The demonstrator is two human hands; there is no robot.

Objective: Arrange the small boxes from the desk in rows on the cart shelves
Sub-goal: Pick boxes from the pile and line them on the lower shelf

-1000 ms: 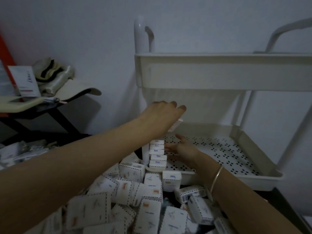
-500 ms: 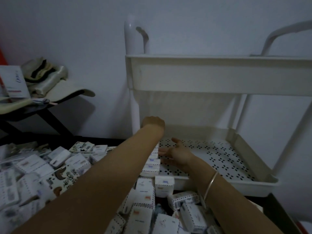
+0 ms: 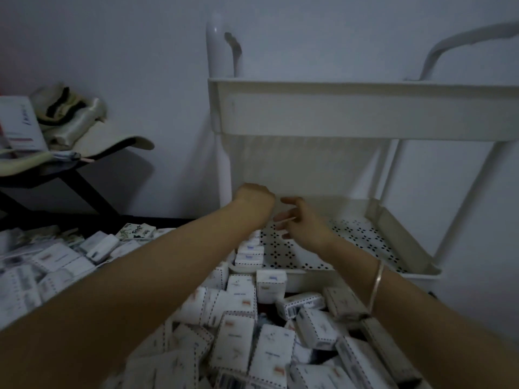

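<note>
Extending the row of boxes along the 9 o'clock edge of the shelf, toward its 11 o'clock corner. Reaching there with the left hand, dropped from up under the top shelf a second ago to the corner floor and kept there since. Fingers tucked behind the knuckles, so cannot tell whether pinching a box or already free of it. Lifted off the perforated floor, where pressed flat beside the row half a second ago: right hand, now at 3 o'clock of the left, fingers loosely spread, holding nothing, probably done steadying. Likely means one more box landing at the row's far end. Heaped at 6 o'clock of the shelf: pile, large, so only a start made; most of the shelf floor bare, top shelf's inside out of sight.
</note>
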